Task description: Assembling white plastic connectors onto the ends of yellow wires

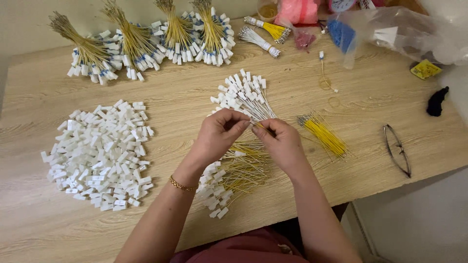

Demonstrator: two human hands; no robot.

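Note:
My left hand [220,134] and my right hand [280,141] meet over the middle of the wooden table [185,102], fingertips pinched together on a small white connector with a thin yellow wire. Just beyond the fingers fans a bunch of white-wired connectors [242,93]. Under my wrists lies a loose heap of yellow-wired connectors [234,175]. A gold bracelet circles my left wrist.
A big pile of loose white plastic connectors [100,155] lies at the left. Several tied yellow-wire bundles [141,41] stand along the back. Loose yellow wires [324,135], eyeglasses [397,148], a black object [436,101] and plastic bags [390,31] are at the right.

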